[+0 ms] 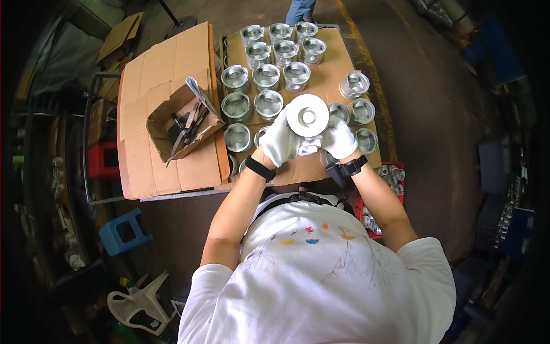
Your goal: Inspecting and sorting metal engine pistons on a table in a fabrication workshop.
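Observation:
Both my hands wear white gloves and meet over the near part of the cardboard-covered table. Between them is a silvery metal piston (308, 116), its round face turned up with a small round hollow in the middle. My left hand (278, 141) grips its left side, fingers closed around it. On the opposite side, my right hand (340, 140) is closed at the lower right edge; its fingertips are partly hidden. Several like pistons (266, 75) stand in rows beyond and left of my hands. More (362, 110) stand close by on the right.
On the left, a small open cardboard box (186, 121) with dark tools lies on flattened cardboard (154, 74). A red crate (394, 183) of metal parts sits below the table's right side. A blue stool (124, 232) stands at lower left. Someone's jeans leg (301, 10) shows beyond the table.

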